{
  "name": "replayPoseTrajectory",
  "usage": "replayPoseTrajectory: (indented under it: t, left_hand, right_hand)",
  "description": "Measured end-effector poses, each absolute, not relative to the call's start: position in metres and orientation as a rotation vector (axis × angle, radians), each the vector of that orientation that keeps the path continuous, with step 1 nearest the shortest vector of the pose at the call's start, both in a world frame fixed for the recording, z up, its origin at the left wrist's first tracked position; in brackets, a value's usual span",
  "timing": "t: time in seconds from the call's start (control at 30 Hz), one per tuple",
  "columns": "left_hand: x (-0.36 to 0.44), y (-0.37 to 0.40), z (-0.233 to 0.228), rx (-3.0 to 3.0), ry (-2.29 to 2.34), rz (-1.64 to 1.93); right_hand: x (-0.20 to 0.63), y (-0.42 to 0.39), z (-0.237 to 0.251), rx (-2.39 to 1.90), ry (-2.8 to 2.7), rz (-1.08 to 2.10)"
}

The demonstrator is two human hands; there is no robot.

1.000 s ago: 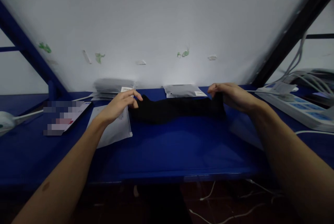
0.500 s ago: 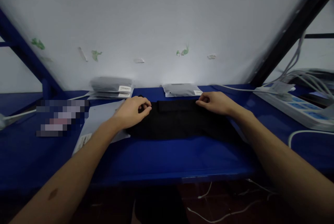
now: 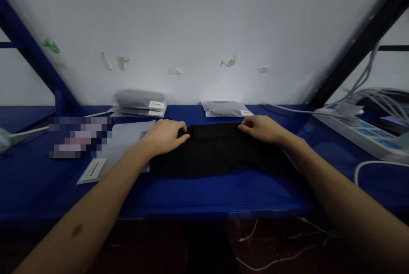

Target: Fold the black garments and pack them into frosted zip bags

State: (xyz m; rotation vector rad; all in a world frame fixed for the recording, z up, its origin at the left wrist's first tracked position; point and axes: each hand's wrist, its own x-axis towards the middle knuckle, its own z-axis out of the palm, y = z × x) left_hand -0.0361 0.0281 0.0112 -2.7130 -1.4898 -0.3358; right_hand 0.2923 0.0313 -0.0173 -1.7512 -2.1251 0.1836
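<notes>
A piece of black cloth (image 3: 211, 154), perhaps a garment, lies spread across the middle of the table with a narrow folded strip (image 3: 214, 131) along its far edge. At the strip's left end, my left hand (image 3: 166, 135) is curled on the cloth, thumb and forefinger bent close to each other; its other fingers are partly hidden. My right hand (image 3: 260, 129) pinches the strip's right end between thumb and fingertips. Under my left wrist lies a flat grey plastic bag (image 3: 119, 137) with a white label.
Stacked grey packages (image 3: 139, 98) and a single grey package (image 3: 225, 108) lie by the wall. A pixelated object (image 3: 79, 137) is at the left. A white power strip (image 3: 361, 131) with cables stands at the right of the blue table (image 3: 207, 197). More white cables hang below.
The view has shifted slightly. My hands have come a little closer together at the folded strip. The cloth's near edge now reaches slightly closer to the table's front.
</notes>
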Motion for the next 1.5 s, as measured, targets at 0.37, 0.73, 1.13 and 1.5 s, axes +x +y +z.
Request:
replayPoseTrajectory:
  t: [0.37,0.73,1.13,1.5]
  left_hand:
    - [-0.029,0.019,0.011,-2.764,-1.218,-0.452]
    - [-0.023,0.022,0.012,-2.791,-1.169,-0.327]
    - [-0.029,0.025,0.009,-2.633,-1.377,-0.641]
    - [-0.026,0.025,0.015,-2.676,-1.461,-1.148]
  right_hand:
    - [0.291,0.024,-0.005,-1.637,-2.204,0.508]
    - [0.293,0.028,-0.009,-1.637,-2.208,0.228]
    - [0.299,0.030,-0.007,-1.679,-2.130,0.093]
    - [0.294,0.023,0.005,-1.615,-1.882,0.132]
